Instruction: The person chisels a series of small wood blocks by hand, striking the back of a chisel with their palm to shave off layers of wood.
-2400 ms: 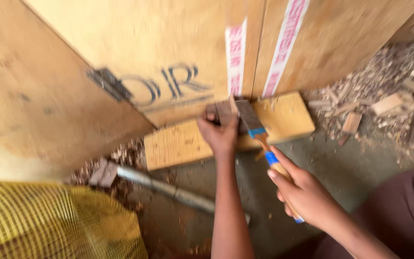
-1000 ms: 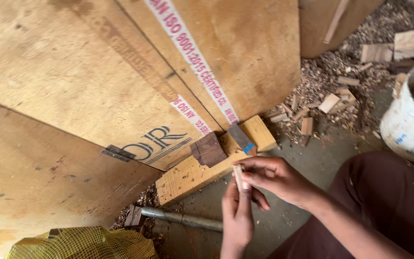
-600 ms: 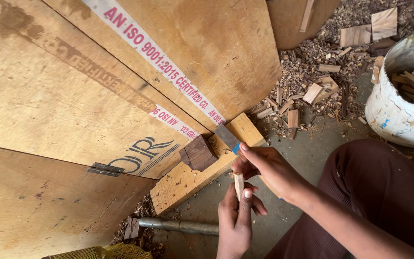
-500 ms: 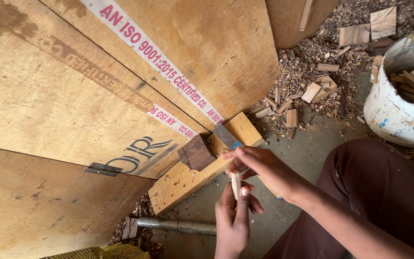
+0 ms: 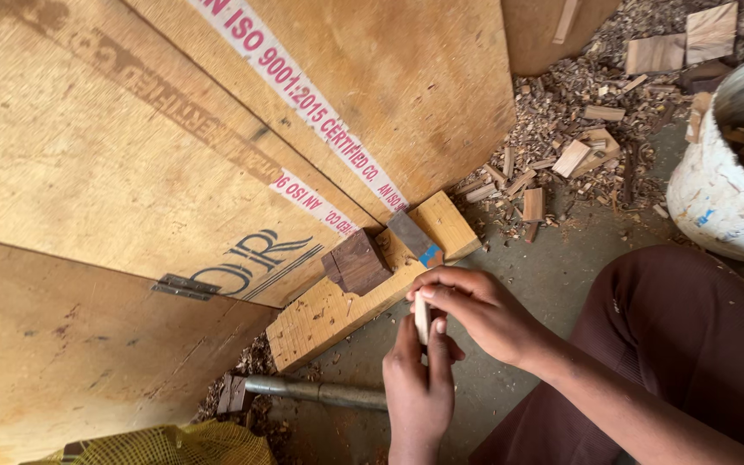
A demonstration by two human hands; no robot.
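Note:
My left hand [image 5: 418, 379] holds a small pale wood stick [image 5: 422, 317] upright between thumb and fingers. My right hand [image 5: 474, 308] curls over the stick's top, pinching it too. Just beyond them a pale wooden block [image 5: 337, 301] lies on the concrete floor. A dark square wood piece [image 5: 357, 263] rests on the block. A chisel with a flat blade and blue band [image 5: 415, 238] lies on the block's far end, with no hand on it.
Large plywood sheets [image 5: 131, 155] lean at left and behind. A metal pipe [image 5: 303, 392] lies on the floor near the block. A white bucket of wood strips [image 5: 729, 189] stands at right. Wood chips and offcuts [image 5: 561, 129] litter the floor; yellow mesh [image 5: 165, 446] sits at bottom left.
The chisel left my right hand and now lies on the block beside the dark piece. Both hands came together on a small stick. The view swung toward the bucket.

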